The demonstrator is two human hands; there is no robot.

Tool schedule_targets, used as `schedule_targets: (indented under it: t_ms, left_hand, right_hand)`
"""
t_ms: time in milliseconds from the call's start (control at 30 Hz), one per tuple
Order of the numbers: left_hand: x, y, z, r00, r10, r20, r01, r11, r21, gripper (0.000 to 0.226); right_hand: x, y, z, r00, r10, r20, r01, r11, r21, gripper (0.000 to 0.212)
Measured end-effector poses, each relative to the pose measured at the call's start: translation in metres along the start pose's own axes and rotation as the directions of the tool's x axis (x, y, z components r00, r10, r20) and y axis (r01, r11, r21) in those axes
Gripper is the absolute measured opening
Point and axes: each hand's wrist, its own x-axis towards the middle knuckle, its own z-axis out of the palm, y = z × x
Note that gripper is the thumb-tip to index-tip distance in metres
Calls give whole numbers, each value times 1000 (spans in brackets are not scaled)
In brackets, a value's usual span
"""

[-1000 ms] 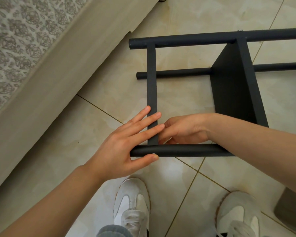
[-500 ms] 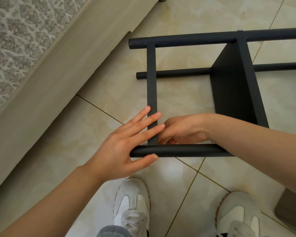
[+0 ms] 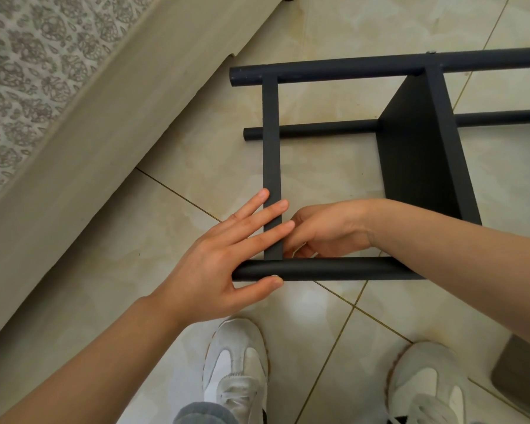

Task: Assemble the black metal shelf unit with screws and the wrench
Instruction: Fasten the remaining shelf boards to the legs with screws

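Note:
The black metal shelf unit lies on its side on the tiled floor. Its flat crossbar (image 3: 271,133) joins the far tube (image 3: 349,67) to the near tube (image 3: 334,268), and a black shelf panel (image 3: 416,154) stands on edge at the right. A screw head (image 3: 431,52) shows on the far tube. My left hand (image 3: 214,264) lies with straight fingers across the crossbar, its thumb under the near tube's end. My right hand (image 3: 328,231) is curled at the inside of the crossbar-and-near-tube joint; what its fingertips hold is hidden. No wrench is in view.
A beige bed base (image 3: 104,133) with patterned fabric (image 3: 28,56) runs diagonally along the left. My white shoes (image 3: 236,362) (image 3: 426,384) stand just below the frame. A grey-brown object (image 3: 523,371) sits at the bottom right edge.

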Motion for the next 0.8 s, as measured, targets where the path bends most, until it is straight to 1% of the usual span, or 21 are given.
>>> schedule_targets:
  t_ms: [133,300,533,667,800]
  left_hand:
    - [0,1,0,1000,-4,5,4,1000,5,61]
    - [0,1,-1,1000,-1,16,1,1000,15,61]
    - [1,-1,-1,1000,-9,29,8,1000,20,65]
    - [1,-1,-1,1000,-4,27,4,1000,14,65]
    - [1,-1,-1,999,-4,35,3,1000,30,65]
  right_hand:
    - [-3,3,-3,998,-31,63,28,999,42,22]
    - [-3,3,0,997,-25,70,22,999,44,17]
    - [-7,-8,3,999,-9,-36,7,999,-42,12]
    - [-8,-6,4,1000,9,-20,-10,1000,-27,13]
    - [-3,-6,5,994,70,-89,-72,997,-21,13]
